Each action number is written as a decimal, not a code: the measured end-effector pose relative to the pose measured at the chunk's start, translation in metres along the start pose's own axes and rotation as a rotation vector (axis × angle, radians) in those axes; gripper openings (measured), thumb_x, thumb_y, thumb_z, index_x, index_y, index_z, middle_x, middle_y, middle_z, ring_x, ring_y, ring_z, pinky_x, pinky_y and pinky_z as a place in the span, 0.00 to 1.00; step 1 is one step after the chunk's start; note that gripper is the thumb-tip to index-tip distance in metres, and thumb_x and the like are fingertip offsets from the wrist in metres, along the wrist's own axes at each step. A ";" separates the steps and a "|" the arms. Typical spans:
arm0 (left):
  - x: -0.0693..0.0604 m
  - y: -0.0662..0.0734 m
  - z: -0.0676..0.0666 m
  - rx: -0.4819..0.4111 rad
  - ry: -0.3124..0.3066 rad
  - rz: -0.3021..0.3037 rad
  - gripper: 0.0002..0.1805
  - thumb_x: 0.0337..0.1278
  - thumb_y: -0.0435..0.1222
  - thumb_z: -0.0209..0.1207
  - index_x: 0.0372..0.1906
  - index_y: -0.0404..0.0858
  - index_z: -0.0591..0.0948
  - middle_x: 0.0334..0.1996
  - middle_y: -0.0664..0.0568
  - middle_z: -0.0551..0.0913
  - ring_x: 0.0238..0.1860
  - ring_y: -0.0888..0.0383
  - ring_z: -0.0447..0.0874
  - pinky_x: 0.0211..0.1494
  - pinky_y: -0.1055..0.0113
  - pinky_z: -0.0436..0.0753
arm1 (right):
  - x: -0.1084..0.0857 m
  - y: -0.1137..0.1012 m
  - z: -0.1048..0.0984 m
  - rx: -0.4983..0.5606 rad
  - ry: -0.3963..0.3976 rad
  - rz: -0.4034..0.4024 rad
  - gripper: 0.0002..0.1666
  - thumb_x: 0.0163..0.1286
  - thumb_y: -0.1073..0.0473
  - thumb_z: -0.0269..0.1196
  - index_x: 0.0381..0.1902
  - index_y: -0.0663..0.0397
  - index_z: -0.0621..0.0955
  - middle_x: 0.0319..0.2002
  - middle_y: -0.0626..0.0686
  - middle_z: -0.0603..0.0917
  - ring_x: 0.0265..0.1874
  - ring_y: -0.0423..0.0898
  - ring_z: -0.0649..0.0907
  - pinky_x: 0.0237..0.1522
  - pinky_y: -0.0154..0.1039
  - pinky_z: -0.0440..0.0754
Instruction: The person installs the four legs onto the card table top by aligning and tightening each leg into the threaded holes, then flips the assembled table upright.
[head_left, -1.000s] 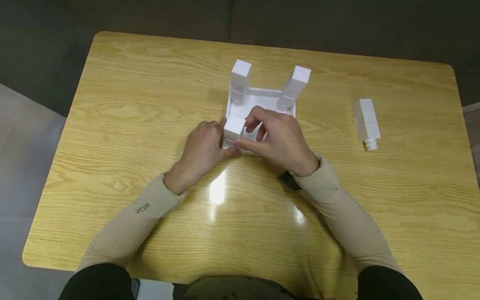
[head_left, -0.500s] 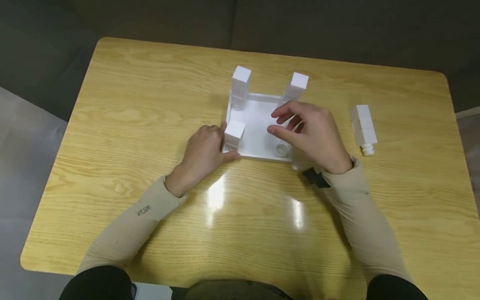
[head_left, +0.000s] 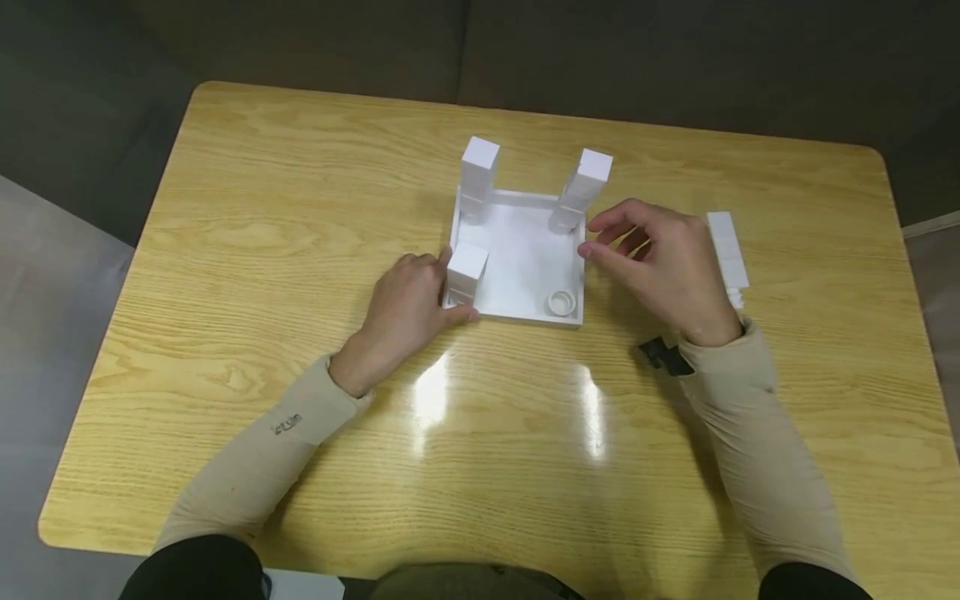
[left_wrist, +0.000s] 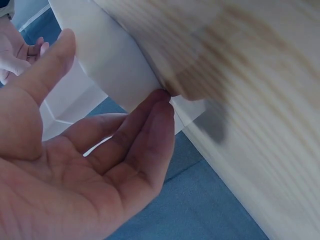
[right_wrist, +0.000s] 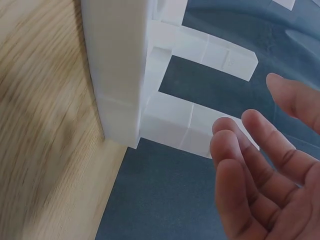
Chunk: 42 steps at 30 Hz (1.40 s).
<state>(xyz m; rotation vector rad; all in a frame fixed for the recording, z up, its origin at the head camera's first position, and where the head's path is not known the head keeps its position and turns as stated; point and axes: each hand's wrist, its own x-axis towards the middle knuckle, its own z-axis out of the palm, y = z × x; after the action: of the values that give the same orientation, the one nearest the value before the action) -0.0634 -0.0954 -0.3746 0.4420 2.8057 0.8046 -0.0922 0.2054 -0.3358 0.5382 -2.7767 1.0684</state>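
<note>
A white square tabletop (head_left: pixel 517 262) with a raised rim lies underside up, a block-shaped leg standing in each of three corners. My left hand (head_left: pixel 405 308) holds its near-left corner, beside the front-left leg (head_left: pixel 467 271); in the left wrist view the thumb and fingertips sit against the white rim (left_wrist: pixel 110 55). A round socket (head_left: pixel 561 303) shows in the near-right corner. Right of the tabletop hovers my right hand (head_left: pixel 667 267), fingers loosely bent around nothing. Behind it lies a loose white leg (head_left: pixel 727 250) with a threaded end, partly hidden by that hand.
The wooden table (head_left: pixel 300 200) has rounded corners and a dark partition (head_left: pixel 600 58) behind its far edge. Two far legs, the left one (head_left: pixel 480 171) and the right one (head_left: pixel 588 179), rise from the tabletop. A black strap piece (head_left: pixel 666 357) hangs at the right wrist.
My right hand has let go of the front-left leg and moved right, past the tabletop's edge, uncovering the socket. My left hand stays at its corner.
</note>
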 end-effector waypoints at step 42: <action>0.000 -0.001 0.001 0.036 -0.006 0.016 0.52 0.55 0.48 0.82 0.71 0.17 0.72 0.52 0.31 0.88 0.51 0.38 0.86 0.55 0.50 0.85 | -0.008 0.039 -0.024 -0.093 0.024 0.125 0.16 0.71 0.52 0.79 0.48 0.57 0.91 0.39 0.54 0.92 0.29 0.32 0.83 0.34 0.22 0.76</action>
<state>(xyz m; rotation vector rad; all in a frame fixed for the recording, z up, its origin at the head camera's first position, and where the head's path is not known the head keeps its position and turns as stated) -0.0637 -0.0957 -0.3758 0.4724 2.8191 0.7553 -0.0995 0.2504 -0.3436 0.3431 -2.8543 0.9554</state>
